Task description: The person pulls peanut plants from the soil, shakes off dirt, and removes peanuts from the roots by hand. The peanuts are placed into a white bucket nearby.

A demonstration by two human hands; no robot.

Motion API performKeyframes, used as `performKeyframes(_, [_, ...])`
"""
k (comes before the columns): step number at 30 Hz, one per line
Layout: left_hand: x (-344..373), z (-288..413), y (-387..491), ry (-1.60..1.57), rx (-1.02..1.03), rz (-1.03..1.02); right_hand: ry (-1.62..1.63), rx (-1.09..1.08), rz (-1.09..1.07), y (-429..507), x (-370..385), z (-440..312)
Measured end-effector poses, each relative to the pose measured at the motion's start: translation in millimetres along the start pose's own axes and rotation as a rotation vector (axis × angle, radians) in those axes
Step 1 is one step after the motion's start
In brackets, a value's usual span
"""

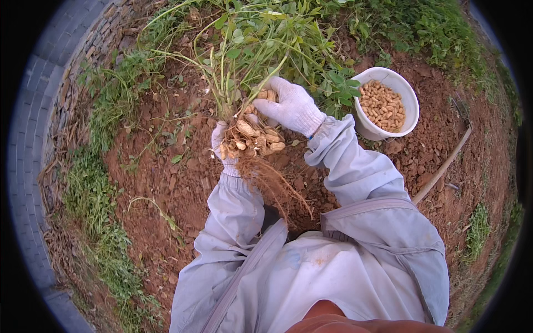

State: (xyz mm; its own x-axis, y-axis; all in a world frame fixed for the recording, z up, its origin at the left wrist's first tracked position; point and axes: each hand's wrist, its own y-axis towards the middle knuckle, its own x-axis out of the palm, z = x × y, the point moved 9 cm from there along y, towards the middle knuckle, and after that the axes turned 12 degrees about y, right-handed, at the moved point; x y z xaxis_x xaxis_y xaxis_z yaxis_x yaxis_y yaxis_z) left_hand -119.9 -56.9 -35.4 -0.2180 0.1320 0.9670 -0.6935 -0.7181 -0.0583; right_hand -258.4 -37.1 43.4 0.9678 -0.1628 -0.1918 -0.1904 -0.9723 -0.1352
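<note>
My left hand [220, 145], in a white knit glove, grips an uprooted peanut plant [227, 93] low on its stems, partly behind the pods. A cluster of peanut pods [250, 135] hangs at the plant's base, with thin brown roots trailing below. My right hand [289, 104], gloved alike, is closed around several pods at the upper right of the cluster; its lower fingers are partly hidden. Right of it, a white plastic bucket [410, 98] holds many loose peanut pods [382, 107].
Leafy peanut plants [416, 25] grow along the top, and pulled greenery [100, 208] lies at left. A long wooden handle [443, 164] rests on red soil [175, 183] at right. Beyond a stone edging [77, 66], grey paving [31, 137] runs along the left.
</note>
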Motion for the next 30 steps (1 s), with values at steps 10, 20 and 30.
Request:
performKeyframes(10, [-35.0,-2.8,0.7,-0.148,-0.277,-0.370,0.179,0.049,-0.012,1.7,17.2,28.0])
performKeyframes(20, [-89.3,9.1,24.6,0.250,0.088,0.038,0.883,0.228,0.016,14.6,58.8,84.7])
performKeyframes(30, [57.3,-0.8,-7.1,-0.320,-0.228,-0.832,0.304,0.234,0.528,-50.5,-116.5,106.3])
